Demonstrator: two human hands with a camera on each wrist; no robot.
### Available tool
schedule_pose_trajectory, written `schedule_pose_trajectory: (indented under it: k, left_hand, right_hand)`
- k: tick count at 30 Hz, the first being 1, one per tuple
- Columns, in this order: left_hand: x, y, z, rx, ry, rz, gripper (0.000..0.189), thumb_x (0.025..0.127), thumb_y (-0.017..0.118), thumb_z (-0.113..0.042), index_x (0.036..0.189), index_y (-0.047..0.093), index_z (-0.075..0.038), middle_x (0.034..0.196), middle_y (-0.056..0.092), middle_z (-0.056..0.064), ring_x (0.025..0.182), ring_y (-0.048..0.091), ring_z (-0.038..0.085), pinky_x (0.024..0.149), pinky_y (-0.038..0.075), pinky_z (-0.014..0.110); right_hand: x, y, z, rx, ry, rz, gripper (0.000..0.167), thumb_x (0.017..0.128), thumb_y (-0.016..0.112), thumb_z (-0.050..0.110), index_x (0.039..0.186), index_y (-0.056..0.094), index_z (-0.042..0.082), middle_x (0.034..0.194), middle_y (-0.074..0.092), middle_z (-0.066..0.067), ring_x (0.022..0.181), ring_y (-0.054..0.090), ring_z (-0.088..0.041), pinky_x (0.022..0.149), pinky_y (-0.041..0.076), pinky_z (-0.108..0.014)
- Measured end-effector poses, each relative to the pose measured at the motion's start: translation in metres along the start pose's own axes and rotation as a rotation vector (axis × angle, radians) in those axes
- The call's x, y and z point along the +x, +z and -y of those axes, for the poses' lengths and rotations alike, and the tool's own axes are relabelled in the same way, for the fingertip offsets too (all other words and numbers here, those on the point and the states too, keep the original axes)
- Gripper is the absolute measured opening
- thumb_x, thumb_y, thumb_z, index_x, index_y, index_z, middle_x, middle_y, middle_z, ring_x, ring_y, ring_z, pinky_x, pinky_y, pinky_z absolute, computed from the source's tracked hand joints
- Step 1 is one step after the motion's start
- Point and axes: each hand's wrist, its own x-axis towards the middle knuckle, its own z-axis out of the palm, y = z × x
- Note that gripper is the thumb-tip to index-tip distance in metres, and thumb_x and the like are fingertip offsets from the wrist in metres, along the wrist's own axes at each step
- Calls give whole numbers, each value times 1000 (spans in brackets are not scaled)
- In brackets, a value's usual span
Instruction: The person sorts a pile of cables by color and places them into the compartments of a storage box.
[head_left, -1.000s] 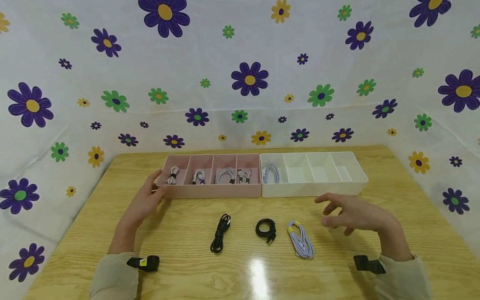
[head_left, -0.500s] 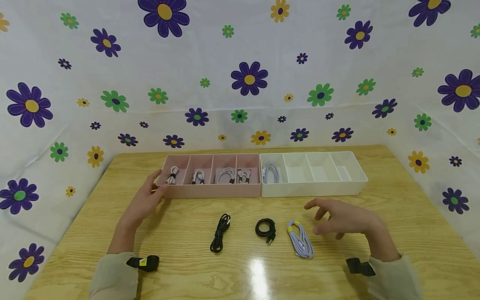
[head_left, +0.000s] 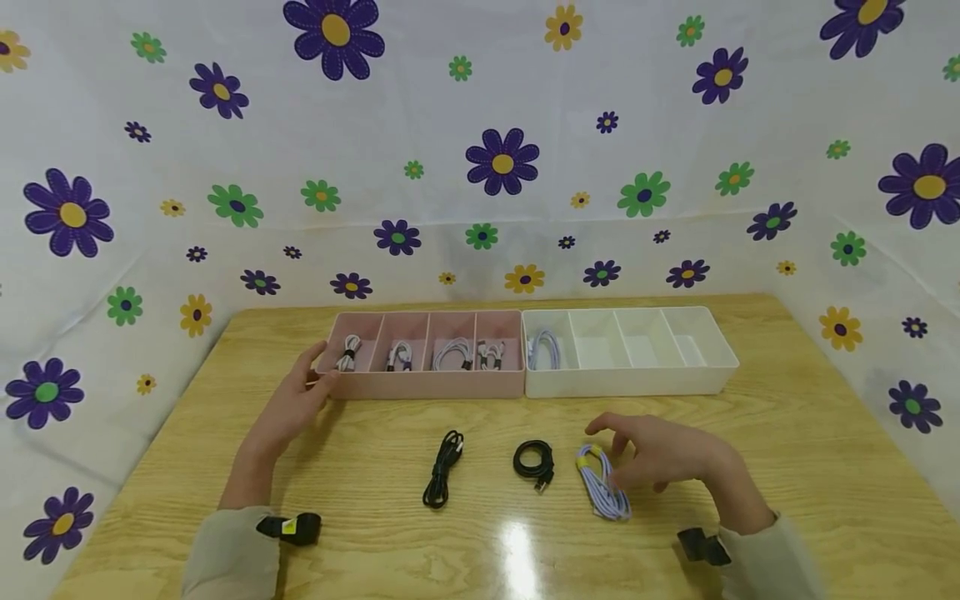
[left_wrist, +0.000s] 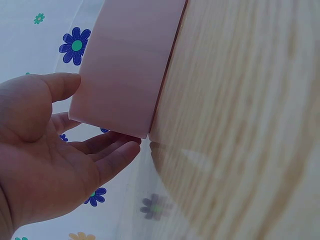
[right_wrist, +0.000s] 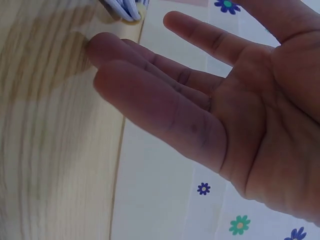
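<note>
My left hand (head_left: 288, 412) touches the left end of a pink divided box (head_left: 427, 387). In the left wrist view its thumb meets the upper edge and its extended fingers lie along the end wall. Over the table, my right hand (head_left: 667, 450) hovers with parted fingers, holding nothing. Its thumb overlaps a bundled lavender cable (head_left: 603, 497) with yellow ties in the head view; contact cannot be told. Left of that lie a coiled black cable (head_left: 522, 471) and a longer black cable bundle (head_left: 441, 471).
A white divided box (head_left: 630, 383) adjoins the pink one at the back of the wooden table (head_left: 360, 550). Its leftmost compartment holds a lavender cable (head_left: 553, 348). Each pink compartment contains a bundled white cable, such as the leftmost one (head_left: 348, 352). A flowered cloth (head_left: 420, 100) hangs behind.
My right hand has moved left and slightly nearer the body, from right of the lavender bundle to above its edge. My left hand stays on the pink box.
</note>
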Motion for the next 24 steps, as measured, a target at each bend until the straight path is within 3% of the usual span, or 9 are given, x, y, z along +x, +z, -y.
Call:
schedule_pose_trajectory:
  k: [16,24]
  left_hand:
    - [0,0,3,-6,7,-5,71,107,42,-41,161,5,-13,147,35,32,133,38,47,101,40,58]
    - [0,0,3,-7,11,-12,71,106,42,-42,161,6,-12,145,37,32,131,39,46,99,41,55]
  right_hand:
    - [12,13,7,-75,-34,6,59,84,78,11,136,50,8,90,59,-8,57,51,-15,48,42,-29]
    - [13,16,7,-113,-52,-10,49,85,78,10,127,54,3,82,57,-6,56,50,-14,50,43,-27]
